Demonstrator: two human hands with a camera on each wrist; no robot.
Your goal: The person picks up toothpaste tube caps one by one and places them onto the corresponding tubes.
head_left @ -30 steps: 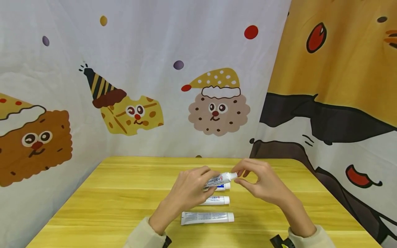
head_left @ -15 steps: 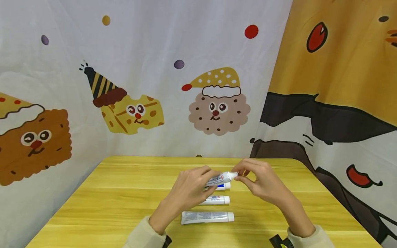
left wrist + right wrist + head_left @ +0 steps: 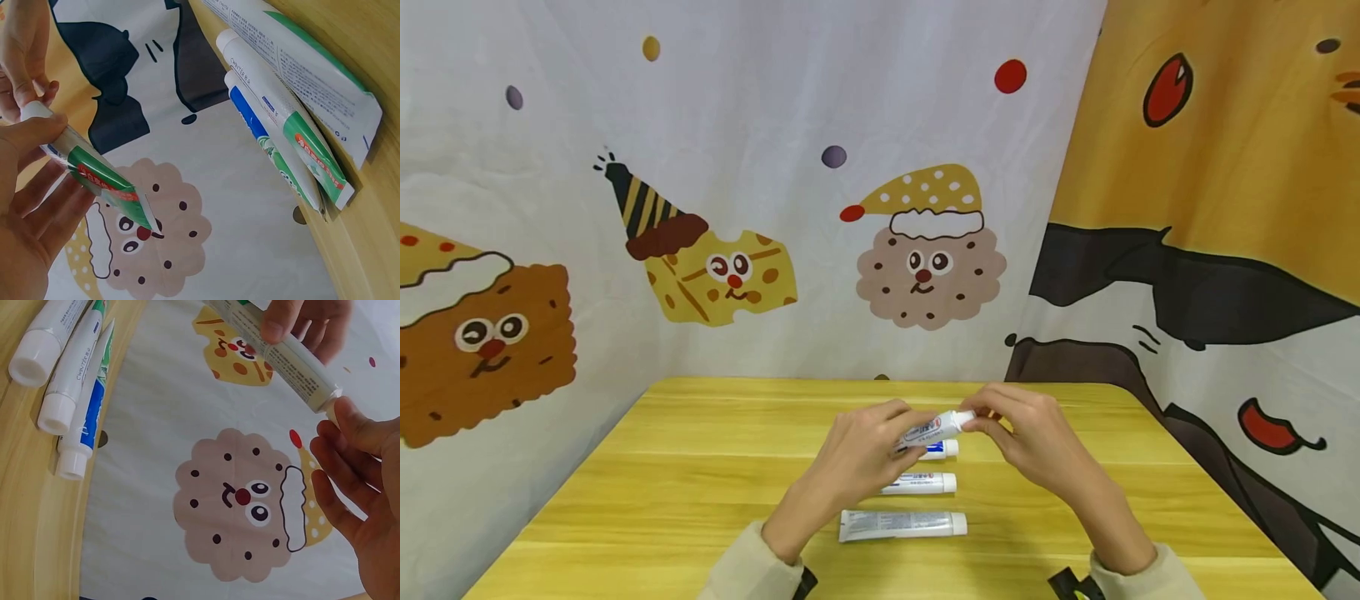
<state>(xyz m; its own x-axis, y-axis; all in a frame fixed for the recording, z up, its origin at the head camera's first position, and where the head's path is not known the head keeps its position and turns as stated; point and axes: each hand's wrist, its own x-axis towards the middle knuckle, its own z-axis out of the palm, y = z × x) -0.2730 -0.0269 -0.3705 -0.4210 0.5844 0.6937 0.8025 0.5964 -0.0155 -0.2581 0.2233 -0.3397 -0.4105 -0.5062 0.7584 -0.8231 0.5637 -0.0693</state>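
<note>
My left hand (image 3: 865,446) grips a white toothpaste tube (image 3: 928,430) above the table, its capped end pointing right and slightly up. Between thumb and fingers, my right hand (image 3: 1030,429) pinches the white cap (image 3: 966,417). In the left wrist view the tube's flat tail (image 3: 134,209) shows green with a red label. Seen from the right wrist, the right thumb (image 3: 356,425) lies against the cap, which is partly hidden; I cannot tell whether it is loose on the neck.
Three more capped toothpaste tubes lie in a row on the wooden table (image 3: 700,483): a near one (image 3: 898,526), a middle one (image 3: 928,483) and a far one with blue print (image 3: 942,451), partly hidden behind the left hand. A cartoon-printed curtain (image 3: 760,125) hangs behind.
The right thumb and fingertips have closed in on the cap and shifted slightly left. The held tube's cap end has tipped up a little. The tubes on the table have not moved.
</note>
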